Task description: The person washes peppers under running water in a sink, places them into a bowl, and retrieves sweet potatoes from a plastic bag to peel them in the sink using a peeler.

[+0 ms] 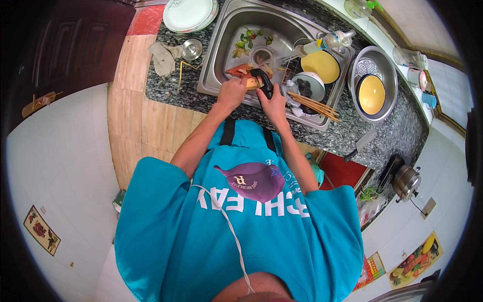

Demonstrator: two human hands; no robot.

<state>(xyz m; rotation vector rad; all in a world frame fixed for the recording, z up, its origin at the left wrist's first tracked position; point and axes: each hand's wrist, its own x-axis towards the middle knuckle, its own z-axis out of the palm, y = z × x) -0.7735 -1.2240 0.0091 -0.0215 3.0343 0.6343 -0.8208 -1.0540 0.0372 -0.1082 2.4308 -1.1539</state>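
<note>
Over the near edge of the steel sink (214, 55), my left hand (232, 93) is closed around a pale orange vegetable (252, 84), whose exact kind I cannot make out. My right hand (274, 103) grips a black peeler (263, 80), its head against or close beside the vegetable. Reddish-orange peelings (238, 70) lie in the basin just beyond my hands. Farther back in the basin are green leafy scraps with red bits (246, 40), near the drain (261, 55).
Right of the basin, a rack holds a yellow bowl (322, 65), a white-rimmed bowl (313, 83) and chopsticks (317, 106). A steel basin (391, 100) with another yellow bowl stands beyond. A knife (363, 142) lies near the counter edge. Plates (186, 14) and a cloth (163, 59) are left.
</note>
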